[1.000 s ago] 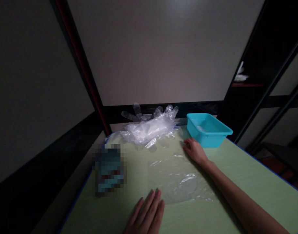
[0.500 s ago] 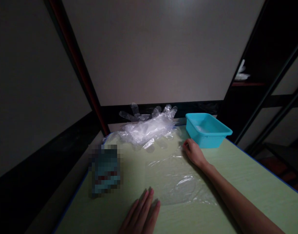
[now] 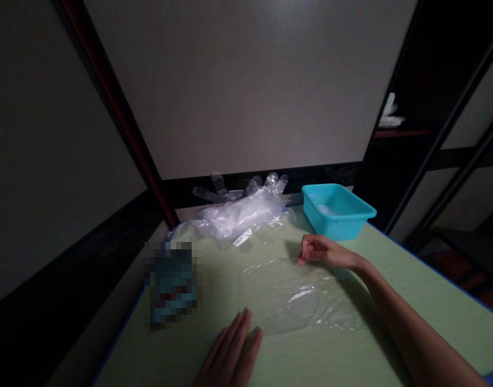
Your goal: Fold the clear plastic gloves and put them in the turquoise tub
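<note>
A clear, thin plastic glove or sheet [image 3: 298,306] lies spread on the light green table [image 3: 150,355]. My left hand [image 3: 232,349] rests on the tabletop at its near left edge, fingers stretched out and holding nothing. Above the far right part of the plastic is my right hand [image 3: 321,251], wrist bent and fingers curled together; whether anything is between the fingertips is too small to tell. Behind the hands, a pile of clear plastic gloves [image 3: 242,215] sits at the table's far edge.
A turquoise plastic basin [image 3: 339,212] stands at the back right, just beyond my right hand. At the left edge is a pixelated dark and teal object [image 3: 174,285]. Pale panels [image 3: 246,97] rise behind the table. White items [image 3: 391,115] lie on a shelf at right.
My right hand has lifted and turned, its fingers now pointing left and down over the plastic. My left hand stays flat. The view has shifted slightly.
</note>
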### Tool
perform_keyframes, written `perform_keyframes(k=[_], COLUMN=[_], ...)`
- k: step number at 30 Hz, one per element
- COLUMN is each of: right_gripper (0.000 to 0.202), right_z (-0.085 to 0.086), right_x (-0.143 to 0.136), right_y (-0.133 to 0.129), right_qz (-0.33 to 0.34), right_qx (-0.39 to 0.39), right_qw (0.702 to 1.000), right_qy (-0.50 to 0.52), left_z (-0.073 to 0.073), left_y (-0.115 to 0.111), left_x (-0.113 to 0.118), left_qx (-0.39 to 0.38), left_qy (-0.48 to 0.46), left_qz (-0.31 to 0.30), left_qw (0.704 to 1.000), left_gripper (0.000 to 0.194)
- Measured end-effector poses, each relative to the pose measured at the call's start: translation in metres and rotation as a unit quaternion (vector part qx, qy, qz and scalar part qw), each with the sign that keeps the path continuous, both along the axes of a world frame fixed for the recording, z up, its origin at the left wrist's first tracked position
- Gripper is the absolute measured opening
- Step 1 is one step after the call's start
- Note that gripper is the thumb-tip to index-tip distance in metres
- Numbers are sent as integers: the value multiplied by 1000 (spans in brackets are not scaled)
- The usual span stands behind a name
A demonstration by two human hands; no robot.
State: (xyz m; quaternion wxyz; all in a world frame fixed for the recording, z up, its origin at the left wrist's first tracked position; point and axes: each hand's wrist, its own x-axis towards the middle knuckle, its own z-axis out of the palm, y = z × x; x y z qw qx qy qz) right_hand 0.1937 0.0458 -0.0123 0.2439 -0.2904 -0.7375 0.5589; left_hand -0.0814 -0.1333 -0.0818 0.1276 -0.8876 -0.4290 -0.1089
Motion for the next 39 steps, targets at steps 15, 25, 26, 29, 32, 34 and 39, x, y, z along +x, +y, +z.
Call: perform_keyframes(k=[15, 25, 26, 29, 32, 34, 39], right_gripper=[31, 15, 14, 15, 17, 19, 21], right_z=[-12, 0, -2, -7, -9, -8, -7], right_x=[-12, 7, 8, 10, 12, 12, 14], right_y=[2, -4, -2, 1, 2, 1, -1], right_qz=[4, 41, 42, 39, 40, 40, 45], right_qx=[-19, -120, -128, -142, -149, -148, -140], right_qw=[1000, 992, 991, 989, 987, 987, 984], right_qy=[9, 12, 3, -21, -37, -51, -97], left_z=[95, 71, 67, 60, 58, 58, 57], left_y=[19, 115, 120, 128, 130, 129, 129], left_x=[37, 70, 70, 67, 65, 65, 65], left_qx=[-162, -220, -225, -238, -244, -243, -240], left_qy=[-41, -17, -13, -2, 9, 13, 20], left_qz=[-33, -131, -136, -131, -123, -124, -124], left_qw=[985, 967, 965, 962, 962, 962, 963], left_gripper=[63, 55, 56, 57, 59, 60, 61])
